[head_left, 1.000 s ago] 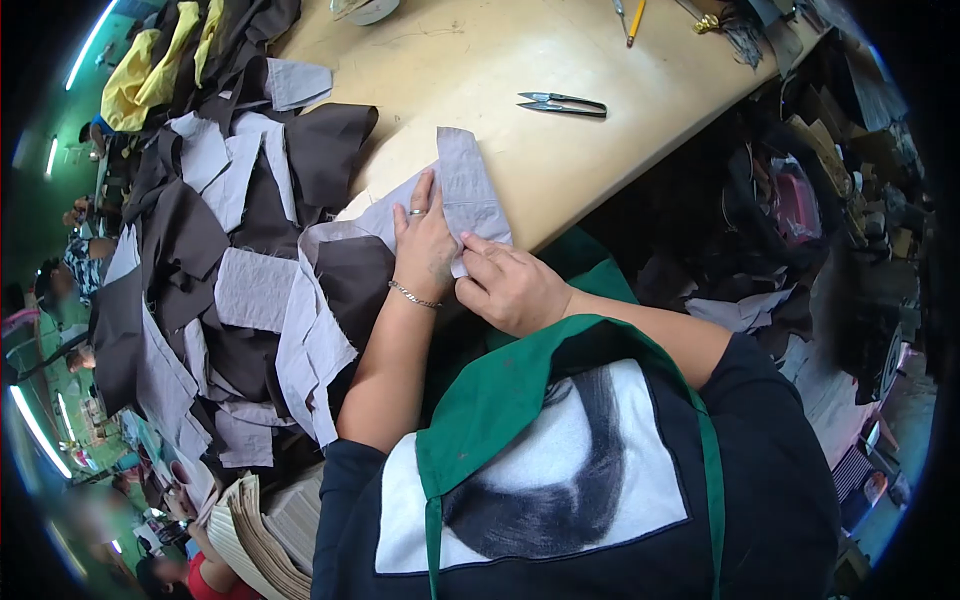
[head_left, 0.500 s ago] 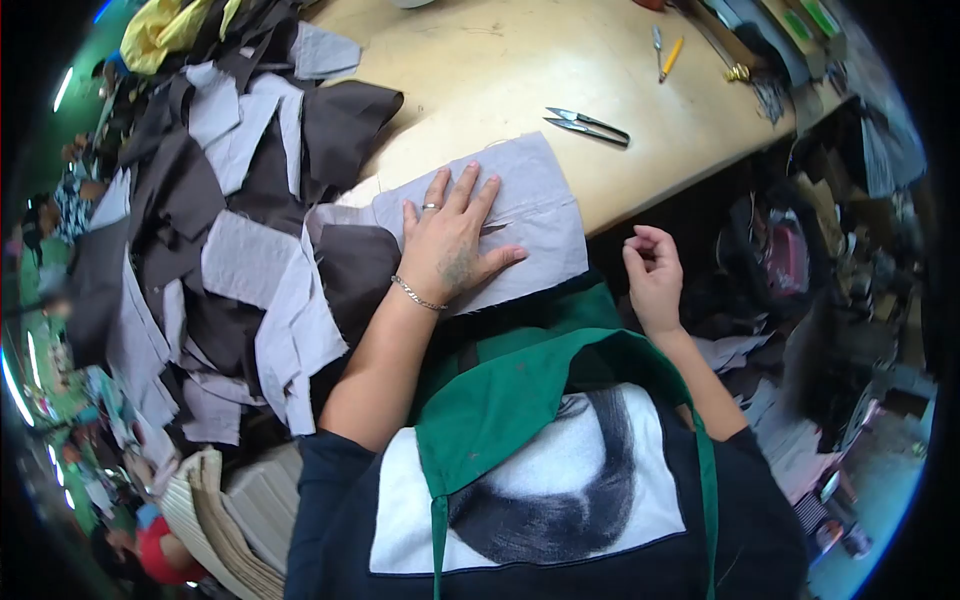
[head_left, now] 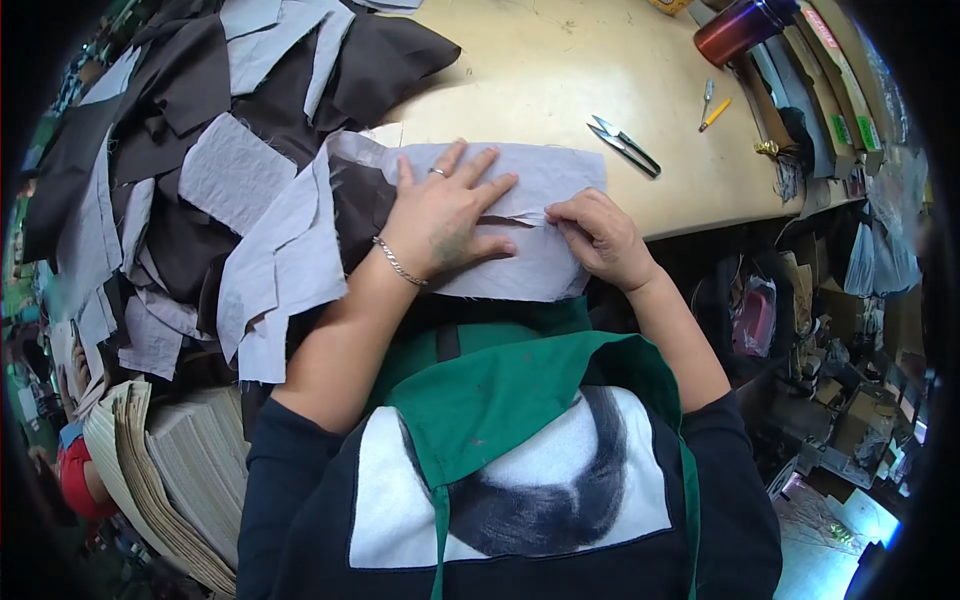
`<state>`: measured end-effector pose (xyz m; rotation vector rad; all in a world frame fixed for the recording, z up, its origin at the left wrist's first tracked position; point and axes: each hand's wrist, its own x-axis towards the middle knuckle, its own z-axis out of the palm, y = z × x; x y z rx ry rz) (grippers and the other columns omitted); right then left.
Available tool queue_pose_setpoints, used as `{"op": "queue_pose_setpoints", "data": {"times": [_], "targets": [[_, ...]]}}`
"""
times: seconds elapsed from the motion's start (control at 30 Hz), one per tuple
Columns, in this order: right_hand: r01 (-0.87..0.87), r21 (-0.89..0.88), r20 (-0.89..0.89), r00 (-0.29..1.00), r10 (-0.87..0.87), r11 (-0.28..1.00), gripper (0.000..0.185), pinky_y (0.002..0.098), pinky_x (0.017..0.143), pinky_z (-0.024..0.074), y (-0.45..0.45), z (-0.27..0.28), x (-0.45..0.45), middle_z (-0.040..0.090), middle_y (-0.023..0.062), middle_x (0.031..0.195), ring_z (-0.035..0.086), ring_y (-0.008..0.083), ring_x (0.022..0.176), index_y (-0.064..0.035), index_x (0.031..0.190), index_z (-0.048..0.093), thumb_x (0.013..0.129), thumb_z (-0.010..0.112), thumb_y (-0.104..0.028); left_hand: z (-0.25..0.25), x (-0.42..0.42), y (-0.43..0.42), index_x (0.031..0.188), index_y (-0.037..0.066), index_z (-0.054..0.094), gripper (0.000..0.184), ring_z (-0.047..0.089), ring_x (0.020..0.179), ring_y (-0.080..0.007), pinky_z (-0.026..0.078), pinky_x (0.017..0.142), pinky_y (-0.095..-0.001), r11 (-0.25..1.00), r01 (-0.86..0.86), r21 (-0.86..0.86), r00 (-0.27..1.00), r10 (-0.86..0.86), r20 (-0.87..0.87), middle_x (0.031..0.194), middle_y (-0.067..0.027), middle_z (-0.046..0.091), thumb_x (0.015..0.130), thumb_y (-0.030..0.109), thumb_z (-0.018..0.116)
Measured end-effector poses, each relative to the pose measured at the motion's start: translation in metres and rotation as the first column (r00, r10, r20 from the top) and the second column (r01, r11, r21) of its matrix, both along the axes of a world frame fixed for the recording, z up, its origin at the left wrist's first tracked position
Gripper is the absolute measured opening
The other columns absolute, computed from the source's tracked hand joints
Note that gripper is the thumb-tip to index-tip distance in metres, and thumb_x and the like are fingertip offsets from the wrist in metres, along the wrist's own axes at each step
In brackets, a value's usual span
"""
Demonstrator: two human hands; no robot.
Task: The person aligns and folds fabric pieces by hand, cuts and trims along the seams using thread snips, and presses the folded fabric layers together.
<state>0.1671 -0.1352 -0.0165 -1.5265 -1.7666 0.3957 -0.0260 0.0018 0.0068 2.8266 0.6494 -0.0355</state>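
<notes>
We have our left hand (head_left: pixel 440 215) laid palm down on the left half of the grey cloth (head_left: pixel 540 268), its fingers spread and the thumb out towards our body; that grip is released, pressing flat and not clenched. A silver ring and a chain bracelet (head_left: pixel 398 262) show on it.

Our right hand (head_left: pixel 608 240) comes in at the cloth's right side with its fingers curled, and its grip is closed between thumb and forefinger, pinching the grey cloth near the right end of a narrow slit (head_left: pixel 510 221). We cannot tell whether a thread is caught there too. The slit lies between our two hands, dark inside.

The grey cloth lies at the near edge of the bench (head_left: pixel 530 80), its lower part reaching over the green apron (head_left: pixel 510 410). Its left end meets the heap of brown and grey pieces (head_left: pixel 195 95) that covers the left side of the bench.

Beyond the cloth's upper right corner, we see the snips (head_left: pixel 625 150) with their blades apart. Farther right lie a yellow pencil (head_left: pixel 715 115) and a slim tool (head_left: pixel 708 92), side by side. A red and blue tumbler (head_left: pixel 738 35) is towards the far right corner, near some long boxes (head_left: pixel 835 85).
</notes>
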Motion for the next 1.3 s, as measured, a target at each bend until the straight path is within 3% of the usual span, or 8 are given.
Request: {"op": "queue_pose_setpoints", "data": {"times": [0.1,0.3,0.5,0.8,1.3], "targets": [[-0.063,0.084,0.068,0.996,0.058,0.994,0.036,0.0350,0.075,0.0499,0.001,-0.001,0.000,0.063,0.0084,0.083,0.059,0.0256,0.079,-0.0048,0.104,0.064,0.069,0.063,0.007,0.001,0.001,0.000,0.136,0.032,0.048,0.079,0.028,0.139,-0.0322,0.023,0.097,-0.0759,1.000,-0.023,0.006,0.999,0.023,-0.026,0.150,-0.0005,0.033,0.066,0.059,0.072],[-0.090,0.027,0.050,0.995,0.088,0.996,0.046,0.0346,0.076,0.0501,0.006,0.001,-0.005,0.064,0.0053,0.084,0.059,0.0238,0.080,-0.0071,0.110,0.065,0.066,0.063,0.007,0.000,0.000,0.002,0.137,0.032,0.047,0.080,0.026,0.139,-0.0321,0.024,0.097,-0.0751,0.999,-0.028,-0.023,1.000,0.028,-0.010,0.151,-0.0009,0.031,0.065,0.058,0.073],[-0.112,-0.079,0.119,0.986,0.121,0.991,0.052,0.0361,0.074,0.0483,0.013,0.004,-0.003,0.065,0.0021,0.087,0.058,0.0223,0.085,-0.0145,0.118,0.063,0.069,0.061,0.003,-0.004,-0.001,0.002,0.137,0.031,0.047,0.081,0.026,0.139,-0.0333,0.027,0.097,-0.0734,0.999,-0.021,-0.045,1.000,0.022,0.022,0.151,-0.0018,0.031,0.065,0.057,0.074],[-0.101,-0.067,0.331,0.936,0.117,0.993,0.052,0.0365,0.075,0.0462,0.012,0.010,-0.002,0.067,-0.0049,0.091,0.058,0.0209,0.088,-0.0223,0.121,0.061,0.072,0.060,-0.005,-0.006,-0.001,0.003,0.137,0.030,0.047,0.081,0.025,0.140,-0.0339,0.029,0.097,-0.0720,0.999,-0.015,-0.052,0.999,0.016,0.033,0.152,-0.0024,0.030,0.065,0.057,0.074],[-0.094,-0.028,0.264,0.959,0.098,0.995,0.057,0.0391,0.081,0.0462,0.013,0.007,-0.010,0.068,-0.0060,0.094,0.058,0.0231,0.093,-0.0237,0.122,0.061,0.070,0.062,-0.001,-0.007,-0.001,0.004,0.137,0.031,0.046,0.081,0.024,0.140,-0.0350,0.028,0.098,-0.0721,0.998,-0.014,-0.066,0.999,0.016,0.031,0.152,-0.0032,0.029,0.065,0.058,0.073]]}}
